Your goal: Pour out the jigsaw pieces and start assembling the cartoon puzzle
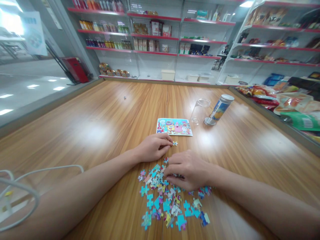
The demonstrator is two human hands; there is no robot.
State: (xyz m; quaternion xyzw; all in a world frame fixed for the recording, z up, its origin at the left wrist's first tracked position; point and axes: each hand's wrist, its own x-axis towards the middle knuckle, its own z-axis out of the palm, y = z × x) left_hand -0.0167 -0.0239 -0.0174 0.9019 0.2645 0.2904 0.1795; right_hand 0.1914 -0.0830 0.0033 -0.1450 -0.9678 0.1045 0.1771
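Two light touches seem best: left hand [155, 147] loosely bent, fingertips at the lone piece [175, 143] near the picture card [174, 127], right hand [188, 169] curled over the puzzle pile [166, 205], both grips unclear to me.

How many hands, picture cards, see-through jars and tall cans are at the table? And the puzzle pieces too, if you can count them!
Hands: 2, left hand and right hand
Picture card: 1
See-through jar: 1
Tall can: 1
Total: 5
Puzzle pieces overlap too much to count, so they're left out.
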